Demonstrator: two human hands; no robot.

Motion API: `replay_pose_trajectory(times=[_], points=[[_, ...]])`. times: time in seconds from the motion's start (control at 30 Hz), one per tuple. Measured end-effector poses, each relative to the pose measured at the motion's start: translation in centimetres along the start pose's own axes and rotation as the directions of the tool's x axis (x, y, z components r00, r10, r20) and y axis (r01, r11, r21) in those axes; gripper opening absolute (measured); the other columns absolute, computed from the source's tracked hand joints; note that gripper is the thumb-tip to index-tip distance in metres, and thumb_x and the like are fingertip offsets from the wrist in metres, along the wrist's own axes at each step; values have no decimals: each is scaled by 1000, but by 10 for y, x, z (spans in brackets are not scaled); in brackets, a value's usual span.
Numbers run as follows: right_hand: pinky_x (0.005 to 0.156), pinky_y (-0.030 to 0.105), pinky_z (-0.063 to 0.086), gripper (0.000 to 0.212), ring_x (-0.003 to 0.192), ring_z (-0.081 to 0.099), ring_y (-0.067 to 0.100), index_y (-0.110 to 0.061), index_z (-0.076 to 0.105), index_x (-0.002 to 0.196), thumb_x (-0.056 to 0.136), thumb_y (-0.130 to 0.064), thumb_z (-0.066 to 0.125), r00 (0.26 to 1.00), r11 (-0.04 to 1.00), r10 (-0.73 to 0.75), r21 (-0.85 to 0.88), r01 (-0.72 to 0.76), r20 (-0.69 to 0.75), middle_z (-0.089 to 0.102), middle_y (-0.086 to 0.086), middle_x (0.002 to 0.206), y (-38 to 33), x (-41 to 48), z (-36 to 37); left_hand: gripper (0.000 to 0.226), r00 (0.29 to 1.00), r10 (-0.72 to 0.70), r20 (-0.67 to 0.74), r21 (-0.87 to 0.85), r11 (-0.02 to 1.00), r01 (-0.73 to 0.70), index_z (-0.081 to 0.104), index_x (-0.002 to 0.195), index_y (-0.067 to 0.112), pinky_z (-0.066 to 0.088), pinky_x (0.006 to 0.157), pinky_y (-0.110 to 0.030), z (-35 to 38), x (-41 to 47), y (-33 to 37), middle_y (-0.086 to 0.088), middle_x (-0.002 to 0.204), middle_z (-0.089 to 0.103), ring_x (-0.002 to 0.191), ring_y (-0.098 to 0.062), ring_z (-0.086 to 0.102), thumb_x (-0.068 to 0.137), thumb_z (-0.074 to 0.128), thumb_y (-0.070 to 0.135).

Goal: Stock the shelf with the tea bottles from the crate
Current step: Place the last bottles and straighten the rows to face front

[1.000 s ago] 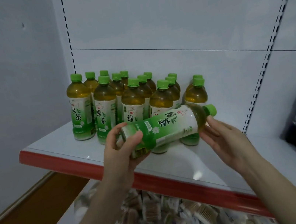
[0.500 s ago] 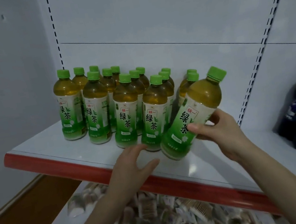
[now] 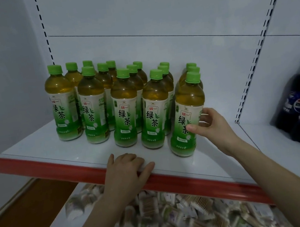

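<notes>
Upright at the row's end

The right hand (image 3: 213, 131) grips a tea bottle (image 3: 187, 119) (thumb across its label) standing upright on the shelf (image 3: 43, 151), just right of the other bottles (image 3: 93, 110). The left hand (image 3: 127, 172) lies flat, fingers relaxed, on the shelf's red edge

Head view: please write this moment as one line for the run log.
right hand: holds rightmost front tea bottle, upright on shelf | left hand: rests on shelf edge
</notes>
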State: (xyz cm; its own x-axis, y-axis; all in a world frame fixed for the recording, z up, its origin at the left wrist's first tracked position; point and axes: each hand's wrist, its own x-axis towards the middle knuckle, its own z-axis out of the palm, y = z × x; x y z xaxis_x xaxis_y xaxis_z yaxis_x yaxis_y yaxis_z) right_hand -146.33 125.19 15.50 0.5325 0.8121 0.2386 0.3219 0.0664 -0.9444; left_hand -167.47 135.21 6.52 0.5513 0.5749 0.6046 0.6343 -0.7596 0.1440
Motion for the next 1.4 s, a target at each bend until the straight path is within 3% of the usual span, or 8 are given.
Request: replay_pose_trajectory(times=[0.17, 0.27, 0.43, 0.6, 0.83, 1.03, 1.27, 1.4], points=[[63, 12, 42, 60, 86, 53, 3, -17, 43, 112, 66, -26, 81, 992, 965, -38, -263, 4, -123, 53, -12, 96, 17, -12, 12, 46, 1000, 21, -14, -3, 1000, -21, 71, 63, 19, 51, 75, -50, 1, 0, -1, 1, 68, 69, 64, -20, 67, 79, 41, 51], [56, 10, 44, 52, 79, 53, 2, -14, 45, 108, 69, -20, 79, 986, 970, -45, -243, 4, -160, 52, -12, 88, 22, -13, 18, 46, 999, 28, -19, 11, 1000, -27, 70, 61, 19, 52, 73, -47, 1, 0, -1, 1, 66, 68, 62, -20, 66, 79, 41, 51], [79, 28, 48, 42, 97, 56, 16, -13, 47, 108, 76, -18, 73, 989, 970, -53, -243, 17, -141, 57, -3, 103, 25, -10, 18, 46, 999, 30, -24, 12, 999, -30, 70, 62, 19, 51, 75, -48, 0, -1, -1, 1, 67, 68, 63, -20, 66, 79, 40, 50], [77, 25, 45, 42, 96, 56, 16, -10, 50, 112, 78, -20, 72, 989, 966, -36, -258, -3, -146, 58, 0, 106, 24, -10, 18, 46, 1000, 13, -3, -7, 1000, -13, 70, 63, 18, 51, 77, -51, 0, -2, 0, 0, 68, 69, 63, -21, 67, 79, 41, 50], [68, 32, 48, 36, 78, 61, 23, -8, 64, 90, 82, -44, 62, 970, 696, -208, -716, 56, -125, 67, 5, 81, 7, -43, 26, 70, 996, 77, -32, -67, 995, -79, 70, 72, 14, 53, 74, -40, -5, -5, -11, -1, 71, 68, 65, -20, 64, 94, 16, 53], [65, 2, 42, 25, 74, 56, -3, -9, 63, 100, 79, -24, 69, 969, 829, -242, -508, 233, 48, 62, -6, 78, -11, -41, 62, 49, 1000, -2, -9, -104, 995, 1, 72, 84, 7, 54, 70, -35, -33, -12, -57, -8, 80, 70, 70, -25, 66, 88, 40, 44], [76, 20, 49, 38, 78, 56, 10, -7, 59, 112, 80, -25, 69, 958, 831, -271, -479, 284, 96, 58, -4, 83, -30, -30, 159, 33, 951, -291, -104, -188, 945, 268, 64, 109, 5, 43, 79, -26, -68, -1, -146, -12, 104, 65, 96, -26, 61, 86, 60, 29], [74, 18, 45, 48, 84, 56, 13, -5, 51, 121, 82, -28, 67, 964, 845, -258, -469, 256, 62, 56, -2, 89, -41, -17, 216, 57, 931, -364, -35, -310, 889, 336, 45, 131, 6, 42, 87, -33, -74, 21, -185, -14, 124, 54, 109, -27, 53, 84, 64, 30]])
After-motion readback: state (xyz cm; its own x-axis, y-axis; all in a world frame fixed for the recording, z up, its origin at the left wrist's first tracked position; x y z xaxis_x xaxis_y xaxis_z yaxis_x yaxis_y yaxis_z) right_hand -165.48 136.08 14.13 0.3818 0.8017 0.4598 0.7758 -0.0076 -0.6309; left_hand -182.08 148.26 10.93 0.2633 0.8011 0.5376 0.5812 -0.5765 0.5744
